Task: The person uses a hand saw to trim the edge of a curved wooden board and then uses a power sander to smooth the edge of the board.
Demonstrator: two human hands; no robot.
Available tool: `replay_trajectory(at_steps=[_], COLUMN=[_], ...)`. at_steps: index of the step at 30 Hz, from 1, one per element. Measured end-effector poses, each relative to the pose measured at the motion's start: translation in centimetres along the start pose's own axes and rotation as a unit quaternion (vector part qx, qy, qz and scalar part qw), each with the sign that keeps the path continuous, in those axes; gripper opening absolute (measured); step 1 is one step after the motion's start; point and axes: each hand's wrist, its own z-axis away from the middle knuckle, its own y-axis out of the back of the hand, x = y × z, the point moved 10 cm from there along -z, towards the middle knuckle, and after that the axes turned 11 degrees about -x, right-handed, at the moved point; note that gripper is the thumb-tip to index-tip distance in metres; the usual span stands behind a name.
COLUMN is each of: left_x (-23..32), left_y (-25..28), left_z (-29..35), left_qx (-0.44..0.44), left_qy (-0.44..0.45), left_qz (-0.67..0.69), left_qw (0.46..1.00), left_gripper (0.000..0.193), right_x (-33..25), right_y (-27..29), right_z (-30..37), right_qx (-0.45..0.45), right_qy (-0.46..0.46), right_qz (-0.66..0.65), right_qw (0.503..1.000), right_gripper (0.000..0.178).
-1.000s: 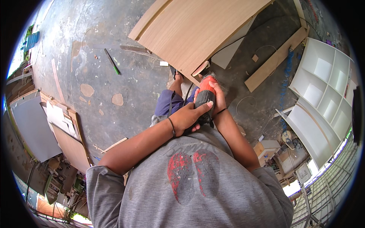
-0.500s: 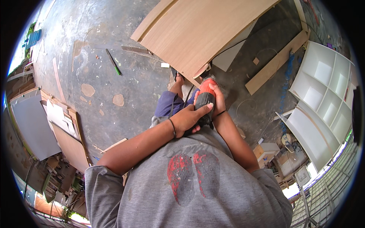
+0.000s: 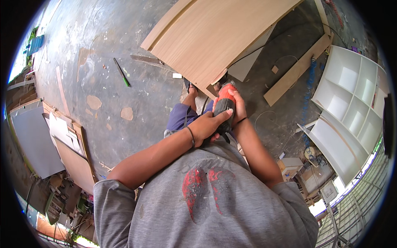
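Note:
Both my hands are wrapped around a red-and-black corded power tool (image 3: 225,103) in front of my waist. My left hand (image 3: 206,127) grips its black rear body, thumb lying along the top. Further forward, my right hand (image 3: 239,108) closes on the right side by the red head. The tool's front end is close to the near corner of a wooden panel (image 3: 219,37); whether they touch I cannot tell. The tool's underside is hidden by the tool and my hands.
A green-ended pen-like tool (image 3: 123,73) lies on the floor at left. To the right are a wooden plank (image 3: 295,72), a coiled blue hose (image 3: 308,91) and a white shelf unit (image 3: 351,99). Board sheets (image 3: 35,136) lean at the far left. My feet stand by the panel.
The view has shifted slightly, so the surroundings sit a little further left. Both hands keep their grip on the power tool, which stays near the panel's corner.

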Motion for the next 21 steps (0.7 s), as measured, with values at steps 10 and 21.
replay_trajectory(at_steps=[10,21], left_x=[3.9,1.3], left_y=[-2.4,-1.5], left_z=[-2.2,-0.8], left_qx=[-0.03,-0.036], left_qy=[-0.04,0.013], left_qz=[-0.016,0.058], left_qw=[0.999,0.998], left_gripper=[0.05,0.036], right_x=[-5.9,-1.6], right_y=[0.5,1.9], right_z=[0.1,-1.4], right_qx=[0.033,0.024], right_qy=[0.05,0.025], right_qz=[-0.015,-0.008], right_qw=[0.998,0.999], right_gripper=[0.04,0.042])
